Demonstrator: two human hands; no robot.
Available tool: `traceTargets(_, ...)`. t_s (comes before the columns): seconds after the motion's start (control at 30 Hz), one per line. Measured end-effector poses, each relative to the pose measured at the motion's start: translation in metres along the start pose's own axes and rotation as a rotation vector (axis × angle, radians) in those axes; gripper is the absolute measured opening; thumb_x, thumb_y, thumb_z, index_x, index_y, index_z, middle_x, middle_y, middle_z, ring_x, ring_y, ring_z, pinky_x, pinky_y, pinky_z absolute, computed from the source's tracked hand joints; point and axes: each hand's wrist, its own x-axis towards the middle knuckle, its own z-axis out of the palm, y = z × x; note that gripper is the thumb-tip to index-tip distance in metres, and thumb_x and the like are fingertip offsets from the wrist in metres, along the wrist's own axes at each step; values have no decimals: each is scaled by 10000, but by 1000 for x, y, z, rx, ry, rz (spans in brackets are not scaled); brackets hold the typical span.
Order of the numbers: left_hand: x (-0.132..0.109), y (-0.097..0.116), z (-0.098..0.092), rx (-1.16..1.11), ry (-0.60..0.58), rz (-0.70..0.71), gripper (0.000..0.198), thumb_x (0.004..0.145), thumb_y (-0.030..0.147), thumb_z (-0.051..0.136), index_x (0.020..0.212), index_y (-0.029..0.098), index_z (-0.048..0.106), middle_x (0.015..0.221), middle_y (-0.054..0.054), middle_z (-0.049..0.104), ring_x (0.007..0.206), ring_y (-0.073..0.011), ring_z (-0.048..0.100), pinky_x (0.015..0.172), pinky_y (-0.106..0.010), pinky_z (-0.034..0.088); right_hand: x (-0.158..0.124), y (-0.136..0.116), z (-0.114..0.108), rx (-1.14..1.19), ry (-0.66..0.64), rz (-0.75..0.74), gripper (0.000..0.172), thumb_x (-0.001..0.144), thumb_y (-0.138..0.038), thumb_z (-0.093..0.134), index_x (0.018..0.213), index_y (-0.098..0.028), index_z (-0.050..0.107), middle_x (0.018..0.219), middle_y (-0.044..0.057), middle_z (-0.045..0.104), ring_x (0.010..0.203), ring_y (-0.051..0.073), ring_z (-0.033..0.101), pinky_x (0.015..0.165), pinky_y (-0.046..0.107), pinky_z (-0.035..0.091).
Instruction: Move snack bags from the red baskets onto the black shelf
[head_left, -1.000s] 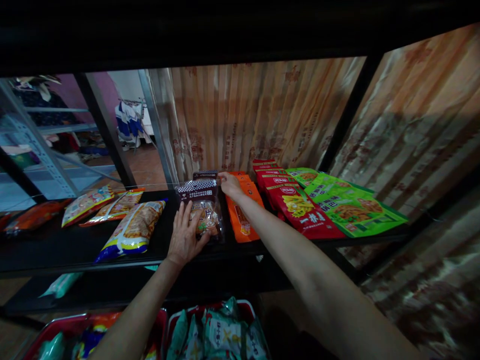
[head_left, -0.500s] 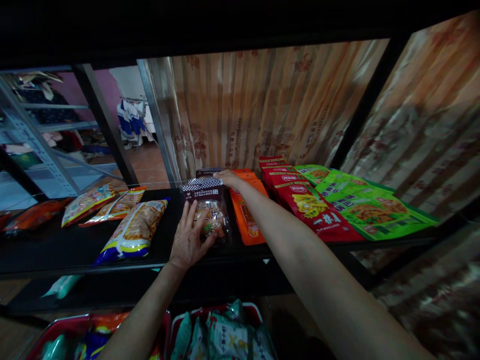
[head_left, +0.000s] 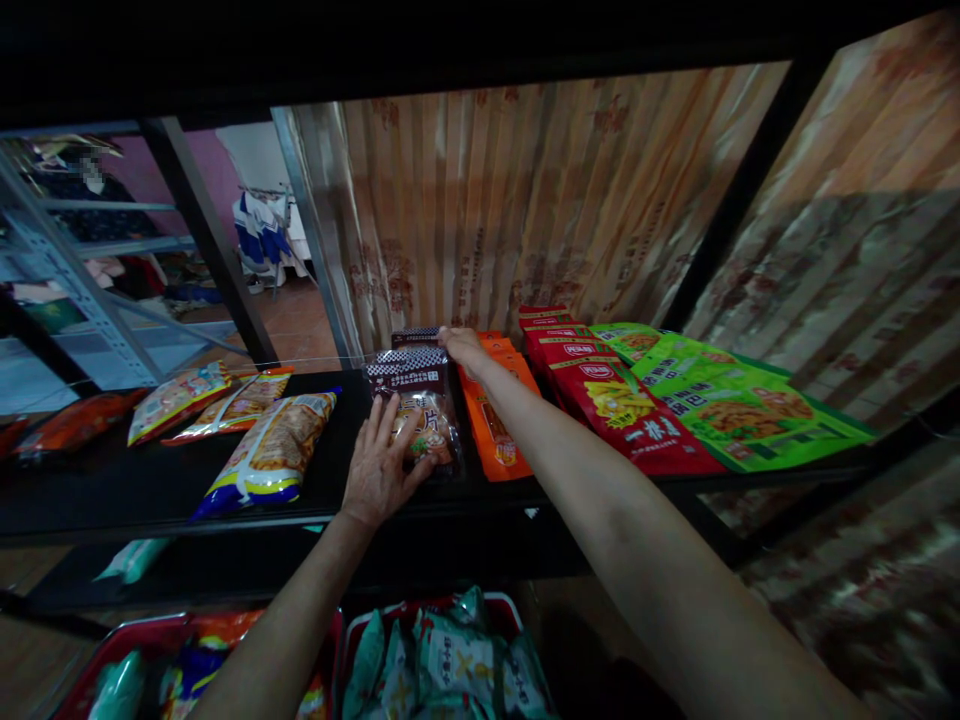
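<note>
My left hand lies flat, fingers spread, on the front brown packet, which rests on the black shelf. My right hand is at the top corner of the rear brown packet, just behind; I can't tell whether it grips. Orange packets lie under my right wrist, with red packets and green packets farther right. Left of my left hand lies a blue-and-yellow bag.
</note>
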Motion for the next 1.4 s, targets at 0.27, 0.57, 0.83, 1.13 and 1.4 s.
traceTargets(0.27,-1,-3,-1,-45,16,54,627,860,493,496,1404,192,417,1552,-131,223,1445,-313,75,1109,-496,281,-102,-20,4,-213,126,-487,361,901,-294,446,1208,-195,609,1402,79,485,1353,229,338,1124,442,251)
traceTargets(0.57,-13,1,-5,34,100,111,475,863,409,484,1277,187,549,1444,-147,429,1398,-283,283,1128,-508,226,-153,5,20,-278,32,-468,425,905,-268,412,1307,-204,533,1524,72,301,1435,268,153,1140,515,216)
traceTargets(0.83,-14,6,-4,-7,175,-154,559,846,436,506,1318,139,494,1479,-178,363,1357,-313,353,1056,-460,374,-162,2,19,-211,42,-296,589,882,-294,446,1434,-124,332,1558,152,161,1448,284,104,1148,478,197)
traceTargets(1.13,-15,-2,2,-125,62,-189,578,850,408,517,1362,149,451,1505,-172,312,1334,-300,390,1051,-435,392,-173,-1,22,-265,-49,-233,563,909,-399,416,1429,-190,364,1565,144,129,1393,343,275,1074,475,333)
traceTargets(1.4,-8,4,-7,-93,-145,-274,613,895,433,437,1444,178,340,1544,-145,236,1312,-324,397,1018,-470,410,-171,1,28,-458,-24,-187,555,931,-455,368,1449,-262,321,1578,113,102,1315,344,402,1018,473,380)
